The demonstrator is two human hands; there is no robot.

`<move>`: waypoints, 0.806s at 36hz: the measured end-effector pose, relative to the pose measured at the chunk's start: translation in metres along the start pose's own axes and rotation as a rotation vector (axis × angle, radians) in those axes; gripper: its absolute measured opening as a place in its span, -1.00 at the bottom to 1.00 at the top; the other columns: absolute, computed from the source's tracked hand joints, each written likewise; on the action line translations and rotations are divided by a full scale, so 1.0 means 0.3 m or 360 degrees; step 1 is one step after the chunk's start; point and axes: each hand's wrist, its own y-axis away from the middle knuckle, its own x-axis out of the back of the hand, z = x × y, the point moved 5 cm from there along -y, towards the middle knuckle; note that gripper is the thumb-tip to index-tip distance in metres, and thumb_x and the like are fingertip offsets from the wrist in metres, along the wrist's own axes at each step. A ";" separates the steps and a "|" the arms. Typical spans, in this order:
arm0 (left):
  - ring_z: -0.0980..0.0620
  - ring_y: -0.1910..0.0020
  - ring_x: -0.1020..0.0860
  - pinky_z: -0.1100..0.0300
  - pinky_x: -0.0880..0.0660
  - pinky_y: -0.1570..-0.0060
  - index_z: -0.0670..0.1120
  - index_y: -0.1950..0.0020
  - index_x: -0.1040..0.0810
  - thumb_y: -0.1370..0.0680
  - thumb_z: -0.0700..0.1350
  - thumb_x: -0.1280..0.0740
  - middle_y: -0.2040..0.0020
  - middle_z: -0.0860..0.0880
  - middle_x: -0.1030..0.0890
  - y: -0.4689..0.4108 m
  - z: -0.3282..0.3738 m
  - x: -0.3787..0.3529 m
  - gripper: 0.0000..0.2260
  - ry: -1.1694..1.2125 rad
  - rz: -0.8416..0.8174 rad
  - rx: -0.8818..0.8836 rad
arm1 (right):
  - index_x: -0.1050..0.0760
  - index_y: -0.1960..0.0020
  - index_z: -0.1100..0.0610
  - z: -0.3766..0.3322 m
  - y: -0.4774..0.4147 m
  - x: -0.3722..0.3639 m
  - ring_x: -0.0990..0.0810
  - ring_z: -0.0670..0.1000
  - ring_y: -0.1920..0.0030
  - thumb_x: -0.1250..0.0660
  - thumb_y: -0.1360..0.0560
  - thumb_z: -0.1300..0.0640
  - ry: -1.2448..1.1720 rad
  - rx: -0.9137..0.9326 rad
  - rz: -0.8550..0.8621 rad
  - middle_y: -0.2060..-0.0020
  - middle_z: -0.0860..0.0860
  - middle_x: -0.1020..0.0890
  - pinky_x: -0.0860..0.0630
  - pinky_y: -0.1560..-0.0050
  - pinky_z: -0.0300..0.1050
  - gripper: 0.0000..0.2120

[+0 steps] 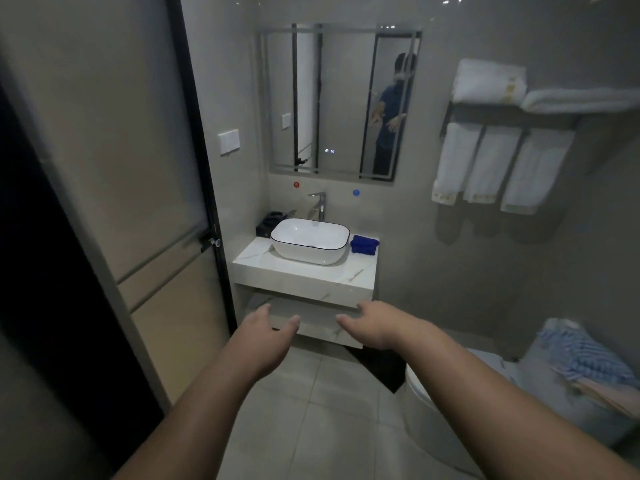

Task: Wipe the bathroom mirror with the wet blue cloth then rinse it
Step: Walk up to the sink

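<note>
The cloth [364, 244] is lying bunched on the counter [304, 277], right of the basin [310, 240], below the mirror [332, 98]. The left hand [266, 329] and right hand [372, 325] are hanging empty, fingers apart, well short. Risks: dripping on the floor [311, 410], knocking the tap [320, 204].

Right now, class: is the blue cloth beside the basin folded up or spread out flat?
Folded or bunched: the blue cloth sits as a compact lump on the counter, right of the basin. Neither hand touches it.
</note>
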 end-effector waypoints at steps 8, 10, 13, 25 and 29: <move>-0.10 -0.70 -0.21 -0.09 -0.21 -0.64 -0.01 -0.76 -0.10 -0.65 0.39 -0.18 -0.74 -0.08 -0.18 -0.113 0.042 -0.008 -0.21 -0.0031 0.0060 -0.0065 | -0.22 -0.69 0.20 -0.073 -0.166 0.032 -0.31 0.18 -0.65 -0.09 -0.70 -0.34 0.0092 0.0038 -0.0056 -0.67 0.15 -0.32 -0.30 -0.62 0.06 -0.22; -0.10 -0.70 -0.21 -0.10 -0.22 -0.64 -0.01 -0.75 -0.12 -0.65 0.39 -0.18 -0.74 -0.08 -0.19 -0.155 0.034 -0.019 -0.21 -0.0010 0.0059 -0.0051 | -0.18 -0.71 0.18 -0.090 -0.228 0.043 -0.28 0.18 -0.67 -0.09 -0.70 -0.34 0.0093 0.0063 -0.0070 -0.69 0.15 -0.29 -0.26 -0.64 0.05 -0.22; -0.10 -0.70 -0.22 -0.11 -0.23 -0.64 -0.03 -0.75 -0.15 -0.64 0.39 -0.20 -0.73 -0.09 -0.22 -0.240 0.014 -0.049 -0.20 0.0044 0.0059 0.0002 | -0.19 -0.71 0.11 -0.105 -0.339 0.065 -0.32 0.18 -0.65 -0.12 -0.67 -0.36 0.0061 0.0128 -0.0052 -0.68 0.13 -0.31 -0.30 -0.63 0.10 -0.22; -0.08 -0.68 -0.26 -0.02 -0.25 -0.60 -0.05 -0.73 -0.20 -0.66 0.38 -0.19 -0.72 -0.09 -0.24 -0.797 0.169 -0.169 -0.23 -0.0006 0.0033 0.0078 | -0.13 -0.72 0.04 0.096 -0.904 0.265 -0.32 0.17 -0.64 -0.10 -0.64 -0.38 0.0096 0.0182 0.0041 -0.67 0.10 -0.29 -0.35 -0.57 0.15 -0.20; -0.06 -0.67 -0.27 -0.02 -0.26 -0.59 -0.01 -0.73 -0.21 -0.66 0.38 -0.20 -0.72 -0.06 -0.25 -0.983 0.266 -0.186 -0.25 -0.0051 0.0000 0.0055 | -0.13 -0.73 0.03 0.170 -1.050 0.319 -0.32 0.15 -0.64 -0.11 -0.65 -0.37 0.0005 0.0182 0.0037 -0.68 0.09 -0.28 -0.37 -0.56 0.12 -0.22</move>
